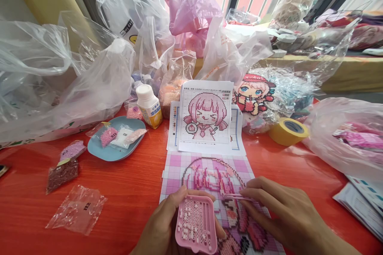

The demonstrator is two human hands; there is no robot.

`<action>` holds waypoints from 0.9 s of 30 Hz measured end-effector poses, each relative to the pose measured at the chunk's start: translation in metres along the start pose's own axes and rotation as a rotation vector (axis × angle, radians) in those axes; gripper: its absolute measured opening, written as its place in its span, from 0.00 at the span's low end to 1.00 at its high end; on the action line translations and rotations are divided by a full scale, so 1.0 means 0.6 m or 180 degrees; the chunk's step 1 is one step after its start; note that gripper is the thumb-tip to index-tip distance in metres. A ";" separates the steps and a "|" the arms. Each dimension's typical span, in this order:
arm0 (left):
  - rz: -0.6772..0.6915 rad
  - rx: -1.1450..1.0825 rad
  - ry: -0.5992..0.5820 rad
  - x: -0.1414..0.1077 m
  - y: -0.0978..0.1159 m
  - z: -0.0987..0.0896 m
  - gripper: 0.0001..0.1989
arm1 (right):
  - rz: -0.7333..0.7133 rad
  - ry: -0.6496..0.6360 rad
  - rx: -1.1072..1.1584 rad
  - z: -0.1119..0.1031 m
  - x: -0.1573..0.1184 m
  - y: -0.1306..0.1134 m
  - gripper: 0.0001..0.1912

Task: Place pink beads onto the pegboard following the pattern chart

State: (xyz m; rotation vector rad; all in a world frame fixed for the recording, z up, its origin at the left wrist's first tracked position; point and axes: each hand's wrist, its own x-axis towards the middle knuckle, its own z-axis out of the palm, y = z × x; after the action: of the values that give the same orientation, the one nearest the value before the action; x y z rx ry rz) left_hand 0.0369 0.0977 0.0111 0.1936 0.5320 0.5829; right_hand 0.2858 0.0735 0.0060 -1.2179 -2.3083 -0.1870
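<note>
My left hand (167, 219) grips a small pink bead tray (212, 223) with white beads lying in its grooves and loose on top. Pinched in my right hand (278, 207) are pink tweezers (239, 197), their tips over the bead pegboard (173, 175). A partly filled bead picture of a pink-haired figure covers the board, with a dark outline and pink rows. The tray and both hands hide parts of it. Propped behind the board is a printed pattern sheet (206, 119) showing a winking figure with pink hair.
At left, a blue plate (98, 149) bears bead packets, with more bead bags (62, 173) and a flat plastic bag marked H2 (77, 209) nearby. Behind are a white bottle (148, 105) and plastic bags (113, 67). Yellow tape (289, 131) and papers (359, 203) lie right.
</note>
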 end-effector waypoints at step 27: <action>0.0047 0.0586 0.0209 -0.027 0.002 0.030 0.23 | -0.0121 0.0548 0.0376 -0.038 0.041 -0.048 0.09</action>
State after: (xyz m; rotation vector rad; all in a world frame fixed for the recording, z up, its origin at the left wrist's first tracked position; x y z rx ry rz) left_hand 0.0344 0.0887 0.0337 0.3540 0.6489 0.5560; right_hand 0.2600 0.0667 0.0413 -1.0576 -2.1627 -0.1598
